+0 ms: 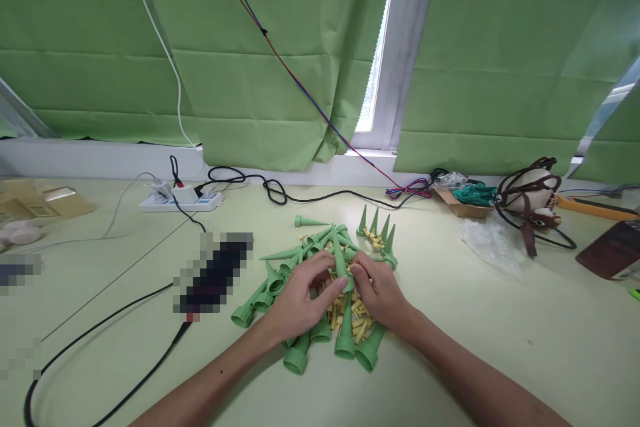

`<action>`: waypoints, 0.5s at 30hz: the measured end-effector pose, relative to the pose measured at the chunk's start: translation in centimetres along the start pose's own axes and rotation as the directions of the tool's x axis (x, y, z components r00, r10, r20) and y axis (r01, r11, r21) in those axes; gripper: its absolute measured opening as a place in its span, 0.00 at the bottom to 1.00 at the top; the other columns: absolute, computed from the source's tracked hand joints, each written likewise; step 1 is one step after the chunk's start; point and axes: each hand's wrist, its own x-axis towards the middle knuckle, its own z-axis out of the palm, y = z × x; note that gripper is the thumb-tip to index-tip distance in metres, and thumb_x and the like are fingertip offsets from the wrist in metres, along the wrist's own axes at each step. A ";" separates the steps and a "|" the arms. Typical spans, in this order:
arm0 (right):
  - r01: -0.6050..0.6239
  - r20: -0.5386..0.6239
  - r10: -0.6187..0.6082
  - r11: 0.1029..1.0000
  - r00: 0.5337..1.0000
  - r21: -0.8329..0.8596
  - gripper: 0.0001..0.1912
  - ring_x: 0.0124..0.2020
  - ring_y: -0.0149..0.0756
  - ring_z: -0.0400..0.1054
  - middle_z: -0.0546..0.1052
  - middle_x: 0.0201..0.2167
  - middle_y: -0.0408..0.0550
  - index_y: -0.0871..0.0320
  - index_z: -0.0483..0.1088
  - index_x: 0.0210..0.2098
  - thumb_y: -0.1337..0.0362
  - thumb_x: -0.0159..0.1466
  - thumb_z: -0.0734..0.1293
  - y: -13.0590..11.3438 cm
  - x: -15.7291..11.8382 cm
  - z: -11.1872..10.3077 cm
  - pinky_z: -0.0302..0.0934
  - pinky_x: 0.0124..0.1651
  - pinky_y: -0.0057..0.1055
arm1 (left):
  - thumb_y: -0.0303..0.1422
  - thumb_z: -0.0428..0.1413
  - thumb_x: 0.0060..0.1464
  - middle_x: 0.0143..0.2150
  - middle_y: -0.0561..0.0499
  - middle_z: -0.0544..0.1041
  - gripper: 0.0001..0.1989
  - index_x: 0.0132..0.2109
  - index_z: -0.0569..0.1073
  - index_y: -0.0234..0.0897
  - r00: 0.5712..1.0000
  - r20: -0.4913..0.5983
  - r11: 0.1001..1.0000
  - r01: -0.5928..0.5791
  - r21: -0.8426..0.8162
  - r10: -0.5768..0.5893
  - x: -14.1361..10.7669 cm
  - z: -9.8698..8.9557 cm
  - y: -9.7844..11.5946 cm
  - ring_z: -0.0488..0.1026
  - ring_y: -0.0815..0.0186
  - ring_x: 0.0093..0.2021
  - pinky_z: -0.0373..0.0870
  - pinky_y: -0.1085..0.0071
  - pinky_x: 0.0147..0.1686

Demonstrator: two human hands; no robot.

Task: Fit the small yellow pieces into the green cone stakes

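My left hand [311,290] is closed around a green plastic cone spike [339,257], its narrow tip pointing up and away from me. Against the side of that spike, the fingers of my right hand [377,286] pinch what looks like a small yellow plastic piece [352,268], mostly hidden by the fingertips. Beneath and around both hands lies a heap of green cone spikes [300,354] with wide hollow ends. Loose yellow pieces [361,322] are scattered among them. Several spikes [375,222] stand upright in a row behind my right hand, with yellow pieces beside them.
Left of the heap lies a dark, pixelated object [217,274] with a black cable. A white power strip [183,200] sits near the wall. To the right are a cardboard box [463,204], clear plastic bags [493,244], a strapped bundle [530,197] and a dark red object [610,250].
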 end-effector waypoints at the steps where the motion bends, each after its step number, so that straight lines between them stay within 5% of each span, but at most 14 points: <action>1: -0.002 0.000 0.002 1.000 1.000 -0.005 0.16 0.19 0.28 0.48 0.54 0.18 0.35 0.54 0.50 0.27 0.62 0.72 0.54 0.0 0.0 0.0 0.45 0.24 0.27 | 0.36 0.51 0.63 0.33 0.54 0.58 0.13 0.31 0.59 0.37 1.000 0.002 1.000 -0.008 0.014 0.008 0.0 0.0 0.0 0.58 0.70 0.29 0.57 0.74 0.26; 10: -0.041 0.012 0.041 0.998 0.999 -0.039 0.19 0.18 0.28 0.49 0.55 0.17 0.37 0.55 0.50 0.24 0.62 0.72 0.53 -0.3 0.0 0.0 0.45 0.25 0.30 | 0.31 0.50 0.64 0.42 0.50 0.65 0.05 0.41 0.68 0.36 0.994 0.043 0.987 -0.101 0.128 0.096 -0.3 0.1 -0.1 0.63 0.72 0.29 0.63 0.74 0.29; 15: -0.116 0.026 0.116 0.993 0.993 -0.008 0.22 0.17 0.28 0.50 0.56 0.15 0.38 0.55 0.52 0.21 0.60 0.72 0.52 -0.4 0.1 0.0 0.45 0.25 0.30 | 0.29 0.47 0.65 0.49 0.47 0.67 0.10 0.50 0.70 0.40 0.987 0.042 0.965 -0.163 0.203 0.158 -0.3 0.1 -0.7 0.67 0.69 0.33 0.65 0.74 0.31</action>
